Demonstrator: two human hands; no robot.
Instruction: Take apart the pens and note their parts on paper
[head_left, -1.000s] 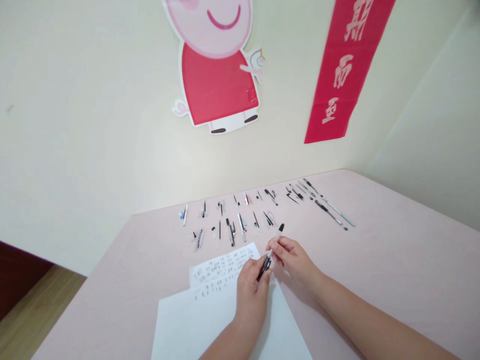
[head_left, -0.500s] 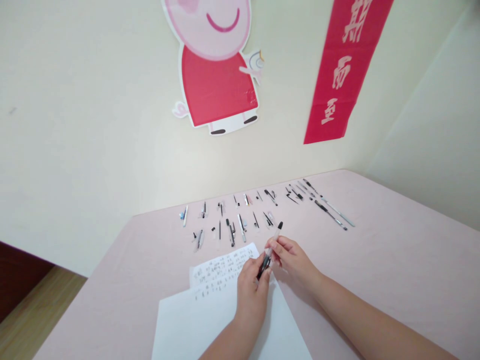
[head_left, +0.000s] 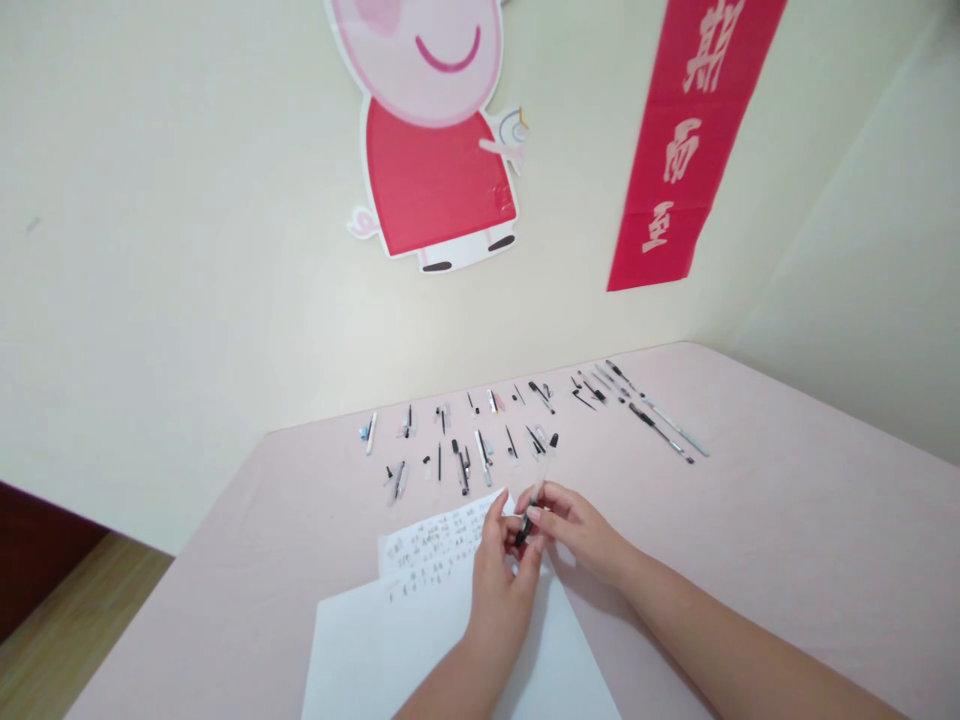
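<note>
Pen (head_left: 538, 490) is held tilted between both hands, near the handwritten sheet (head_left: 442, 540), black end pointing away from the person. Right hand (head_left: 581, 530): fingers pinched on the barrel. Left hand (head_left: 499, 570): fingers narrowly curled at the dark lower end; grip cannot be confirmed. Beyond, pen parts (head_left: 461, 465) lie in rows on the pink table (head_left: 787, 520).

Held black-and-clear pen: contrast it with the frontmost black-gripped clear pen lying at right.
The held black-and-clear pen is in the right hand, its lower end at the left hand; the lying black-gripped clear pen rests on the pink table. Fingers partly hide the held pen; the lying pen is uncovered. Both are black and clear.
</note>
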